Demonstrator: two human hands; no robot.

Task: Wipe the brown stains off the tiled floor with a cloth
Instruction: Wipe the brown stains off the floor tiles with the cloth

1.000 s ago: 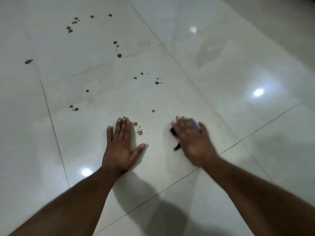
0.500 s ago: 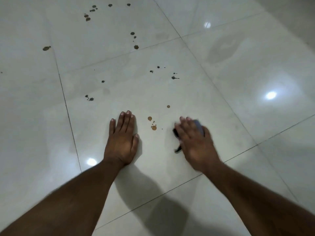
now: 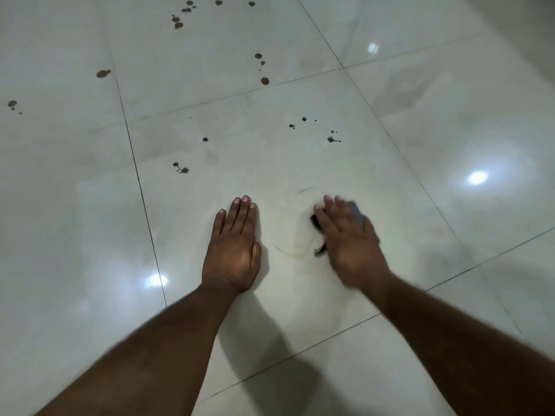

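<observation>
My left hand (image 3: 232, 250) lies flat on the glossy white tiled floor (image 3: 450, 145), fingers straight and together. My right hand (image 3: 348, 238), blurred by motion, presses a small dark cloth (image 3: 317, 223) against the tile with its fingers stretched over it; only the cloth's edges show. Between my hands a faint brownish smear (image 3: 292, 252) curves across the tile. Brown stains dot the floor farther out: a splat (image 3: 333, 139), a cluster (image 3: 181, 169), drops (image 3: 264, 81) near a grout line, a blob (image 3: 103, 73) and more spots (image 3: 177, 22) at the top.
Dark grout lines (image 3: 141, 187) split the floor into large tiles. Ceiling lights reflect as bright spots (image 3: 477, 177). A few drops (image 3: 12, 104) sit at the far left edge. My arms cast a shadow near the bottom.
The brown drops that lay between my hands are gone, leaving a faint curved smear. My right hand with the cloth has swept over that spot. My left thumb has tucked in.
</observation>
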